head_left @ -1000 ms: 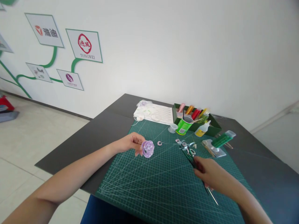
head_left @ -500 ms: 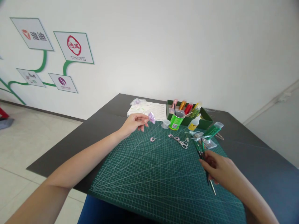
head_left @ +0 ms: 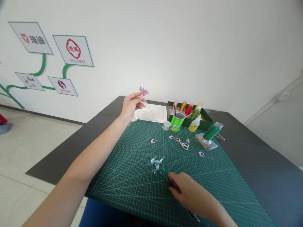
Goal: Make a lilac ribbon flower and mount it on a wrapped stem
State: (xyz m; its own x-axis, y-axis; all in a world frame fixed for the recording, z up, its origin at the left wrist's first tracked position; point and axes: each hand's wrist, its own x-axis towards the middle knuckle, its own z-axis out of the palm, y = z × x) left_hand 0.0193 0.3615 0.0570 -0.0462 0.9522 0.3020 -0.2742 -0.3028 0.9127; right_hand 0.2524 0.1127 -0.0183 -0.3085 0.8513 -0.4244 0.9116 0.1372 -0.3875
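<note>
**Purple Flower Up High, Blue Flowers Down Low**

Holds a purple flower [head_left: 144, 90] up in the left hand [head_left: 133, 105], with thumb and fingers pinched together just under the petals. Shows a white sheet [head_left: 155, 113] next to that hand, partly hidden by it. Grips some pale blue flowers [head_left: 156, 164] by their green stems [head_left: 165, 175] in the right hand [head_left: 187, 190], closed like a fist, with the blooms poking out on its left. Shows thin metal ends [head_left: 195, 217] on the near side of this fist; cannot tell what kind of tool. Has a green mat [head_left: 132, 195] with white lines under the right hand. Has scissors [head_left: 184, 145] on the mat, out past the right hand, with small purple pieces [head_left: 153, 141] scattered around. Farther past that hand, shows a green can [head_left: 177, 122] and a white bottle [head_left: 194, 124] beside a dark green box [head_left: 209, 123] of bright tubes [head_left: 189, 110].
</note>
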